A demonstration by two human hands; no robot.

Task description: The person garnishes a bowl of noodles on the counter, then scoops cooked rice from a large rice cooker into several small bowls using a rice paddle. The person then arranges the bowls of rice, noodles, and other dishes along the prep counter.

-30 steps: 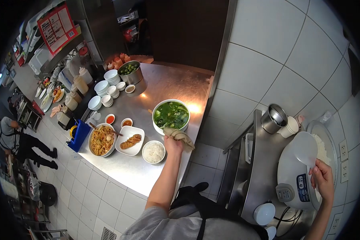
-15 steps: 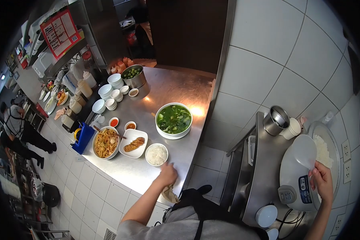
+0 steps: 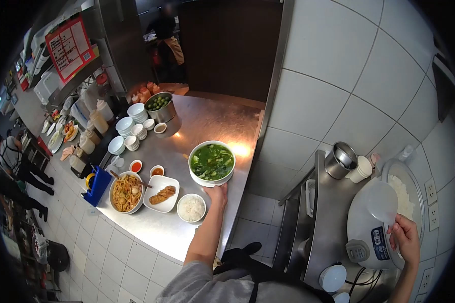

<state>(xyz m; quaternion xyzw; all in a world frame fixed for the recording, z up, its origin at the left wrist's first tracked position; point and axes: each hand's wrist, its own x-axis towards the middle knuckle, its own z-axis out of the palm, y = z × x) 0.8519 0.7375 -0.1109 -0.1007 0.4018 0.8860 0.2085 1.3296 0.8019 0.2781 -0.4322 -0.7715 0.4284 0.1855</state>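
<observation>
- Left hand [image 3: 218, 195] is placed at the lower edge of the soup bowl [image 3: 212, 161], centre of the frame; its grip cannot be told.
- Translucent scoop [image 3: 381, 201] is held in the right hand [image 3: 405, 238], lower right, near the rice cooker [image 3: 360, 219].

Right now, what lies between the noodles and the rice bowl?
In the head view, a square plate with a browned piece of food lies between the noodles and the rice bowl.

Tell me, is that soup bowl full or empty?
Nearly full: leafy green soup comes close to the top of the white bowl.
</observation>
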